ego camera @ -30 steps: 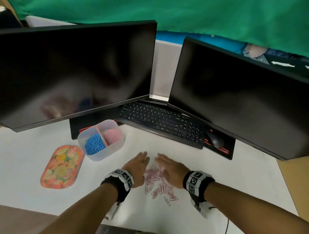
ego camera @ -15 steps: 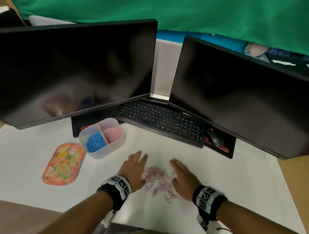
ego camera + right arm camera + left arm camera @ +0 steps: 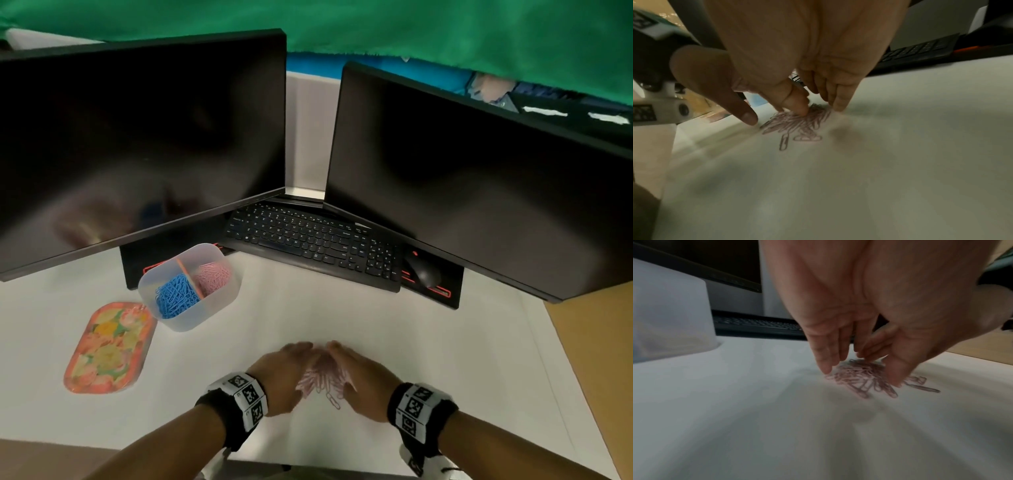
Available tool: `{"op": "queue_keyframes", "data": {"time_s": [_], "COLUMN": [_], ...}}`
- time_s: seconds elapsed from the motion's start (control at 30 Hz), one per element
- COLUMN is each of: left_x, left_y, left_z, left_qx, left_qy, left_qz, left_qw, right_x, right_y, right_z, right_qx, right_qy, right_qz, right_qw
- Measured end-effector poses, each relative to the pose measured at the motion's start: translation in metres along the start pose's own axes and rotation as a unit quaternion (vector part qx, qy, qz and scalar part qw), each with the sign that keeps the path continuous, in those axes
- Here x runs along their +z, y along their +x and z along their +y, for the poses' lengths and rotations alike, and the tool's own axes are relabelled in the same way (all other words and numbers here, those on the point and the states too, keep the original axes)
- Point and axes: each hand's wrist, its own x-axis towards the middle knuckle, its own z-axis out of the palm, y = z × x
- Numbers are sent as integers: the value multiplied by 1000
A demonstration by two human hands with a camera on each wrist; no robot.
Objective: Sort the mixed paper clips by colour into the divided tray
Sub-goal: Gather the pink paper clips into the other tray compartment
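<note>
Left hand (image 3: 284,375): fingers straight and together, edge down on the table, cupped against the pile's left side.
Right hand (image 3: 363,380): fingers straight, cupped against the pile's right side; fingertips of both hands nearly meet.
Pink paper clips (image 3: 322,382): heaped between the palms on the white table (image 3: 428,342); two lie loose at the near edge.
Divided tray (image 3: 212,305): translucent, well left of the hands; blue clips (image 3: 176,298) in the near compartment, pink in the far one.
Floral lid (image 3: 108,347): flat, just beside the tray.
Keyboard (image 3: 315,243): beyond, under two dark monitors.
</note>
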Motion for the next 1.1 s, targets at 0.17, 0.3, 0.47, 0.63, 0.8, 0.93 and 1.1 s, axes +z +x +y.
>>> {"op": "queue_keyframes", "data": {"time_s": [0.17,0.3,0.47,0.63,0.8,0.93,1.1], "left_x": [-10,-1,1,-2,-5,-9,-12], "left_y": [-12,-5,13,25,34,36,38], "left_z": [-16,-11,-2,2,6,5,-1], "left_qx": [-147,-164,-159,-167,-173,-186,-247], "left_qy": [5,-36,-86,-93,-100,-150,-318], "left_qz": [-37,-40,13,58,77,101,135], "left_qw": [988,985,983,980,977,966,905], "right_x": [-6,9,17,8,3,-4,-12], "right_y": [-25,-15,16,35,50,58,64], "right_z": [22,16,-10,-21,-29,-32,-30], "right_qx": [85,108,102,87,88,83,101], "right_qy": [-57,18,51,32,32,43,99], "right_qz": [7,12,46,51,73,88,95], "right_qw": [995,994,992,994,993,992,985]}}
